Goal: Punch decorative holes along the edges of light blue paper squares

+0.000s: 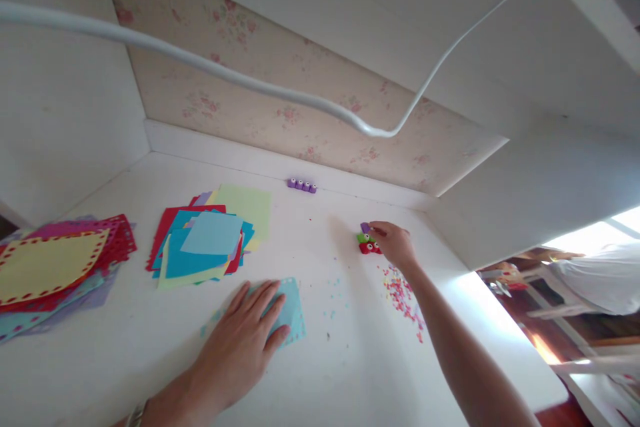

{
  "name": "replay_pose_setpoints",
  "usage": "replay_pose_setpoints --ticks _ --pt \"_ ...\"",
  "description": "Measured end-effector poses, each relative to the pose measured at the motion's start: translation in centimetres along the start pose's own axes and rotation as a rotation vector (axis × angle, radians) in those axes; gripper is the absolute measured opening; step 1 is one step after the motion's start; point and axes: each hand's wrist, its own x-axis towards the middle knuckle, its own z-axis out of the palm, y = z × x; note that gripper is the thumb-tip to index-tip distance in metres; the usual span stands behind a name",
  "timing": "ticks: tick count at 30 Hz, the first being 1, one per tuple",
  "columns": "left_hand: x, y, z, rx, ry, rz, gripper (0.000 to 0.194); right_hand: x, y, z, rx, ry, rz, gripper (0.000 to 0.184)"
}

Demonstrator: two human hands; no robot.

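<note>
Pressing flat, the left hand (243, 340) covers much of a light-blue sheet (293, 312) at mid-counter (95, 373), its fingers spread, released, grasping nothing. Right hand (395, 242): fingers bent at a purple block (365, 227); cannot tell whether they are clenched on it. Any marking on the blocks is too small to read. Sheet orientation: visible right edge runs away from the wearer, leaning slightly left at its far end; long axis cannot be told under the palm. Material: thin, paper-like, straight-edged, small holes along the right and near edges. By the right hand, a green block (363, 238) and red blocks (369, 248), glossy, with pale round spots; nearer the wearer, a scatter of red and pink bits (400, 293). Four purple blocks (302, 185) form a row near the back edge. Left of centre, a loose pile of plain sheets (200, 240), corners askew; far left, a stack of perforated sheets (55, 263), yellow uppermost, red showing through its border holes.
</note>
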Motion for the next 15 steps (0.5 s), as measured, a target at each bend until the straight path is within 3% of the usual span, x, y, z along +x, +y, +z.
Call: replay_pose_setpoints --ticks 6,15 --pt "-0.1 -0.3 0.1 0.014 0.002 0.009 0.044 4.9 2.7 1.6 -0.139 -0.093 -0.042 0.026" --pt "0.0 -0.3 0.2 0.033 0.025 0.033 0.044 6.5 2.5 3.0 -0.240 -0.244 -0.096 0.022"
